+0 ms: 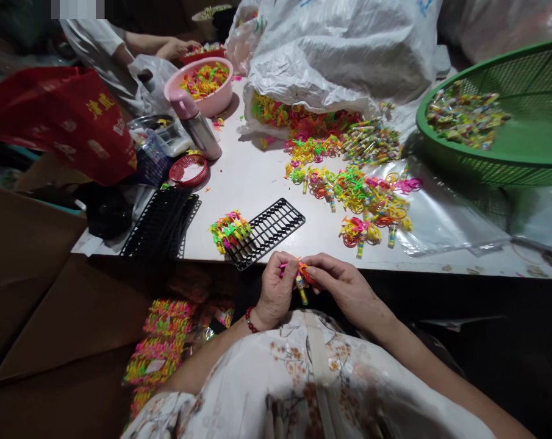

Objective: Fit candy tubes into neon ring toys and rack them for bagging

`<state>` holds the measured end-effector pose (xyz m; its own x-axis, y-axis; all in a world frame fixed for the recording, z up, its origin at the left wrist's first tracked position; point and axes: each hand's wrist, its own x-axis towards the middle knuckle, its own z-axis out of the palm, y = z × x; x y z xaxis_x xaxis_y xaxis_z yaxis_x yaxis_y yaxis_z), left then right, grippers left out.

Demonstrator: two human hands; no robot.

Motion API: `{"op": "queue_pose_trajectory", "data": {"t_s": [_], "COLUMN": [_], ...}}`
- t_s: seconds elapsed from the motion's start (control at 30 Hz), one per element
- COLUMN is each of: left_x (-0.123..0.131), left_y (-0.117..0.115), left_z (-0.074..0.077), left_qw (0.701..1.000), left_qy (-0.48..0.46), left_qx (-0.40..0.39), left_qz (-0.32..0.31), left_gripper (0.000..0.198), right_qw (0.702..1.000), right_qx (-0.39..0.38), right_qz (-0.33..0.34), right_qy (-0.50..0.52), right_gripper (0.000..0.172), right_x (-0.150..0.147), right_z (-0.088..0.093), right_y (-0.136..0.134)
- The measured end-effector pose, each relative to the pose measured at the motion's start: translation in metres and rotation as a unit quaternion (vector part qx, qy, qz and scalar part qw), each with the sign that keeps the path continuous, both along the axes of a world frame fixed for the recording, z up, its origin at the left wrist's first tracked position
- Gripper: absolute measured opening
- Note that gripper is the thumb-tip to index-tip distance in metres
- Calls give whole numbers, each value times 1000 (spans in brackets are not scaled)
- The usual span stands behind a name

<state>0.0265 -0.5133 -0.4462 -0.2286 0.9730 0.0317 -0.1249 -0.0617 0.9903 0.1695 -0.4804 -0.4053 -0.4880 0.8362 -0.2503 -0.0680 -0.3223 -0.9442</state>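
Observation:
Just off the table's front edge, my left hand pinches a small bunch of pink and orange plastic pieces. A small tube with a yellow-green wrapper hangs below that bunch, between my hands. My right hand grips the orange part of the same bunch from the right. Beyond my hands lies a black grid rack, tilted on the white table, its left end filled with a row of colourful plastic pieces. Loose colourful pieces with wrapped tubes are spread to the right.
A white sack spills pieces at the back. A green basket stands right. Left are black racks, a red basket, a flask and a pink basin. Another person's hand works at upper left.

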Motion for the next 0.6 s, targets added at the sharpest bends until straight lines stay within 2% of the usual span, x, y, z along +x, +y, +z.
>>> {"op": "queue_pose_trajectory", "data": {"t_s": [0.23, 0.43, 0.6], "left_x": [2, 5, 4], "left_y": [0, -1, -1], "left_z": [-1, -4, -4], "left_qw": [1000, 1000, 998], "left_qy": [-11, -13, 28], "left_qx": [-2, -14, -15], "left_qz": [9, 22, 47], "left_gripper": [29, 29, 31], "right_qw": [1000, 1000, 994], "right_qx": [-13, -3, -70], "right_qz": [10, 1, 10], "right_qy": [22, 16, 81], "right_gripper": [23, 21, 25], "right_x": [-1, -1, -5], "right_z": [-3, -16, -24], "right_y": [2, 5, 1]}}
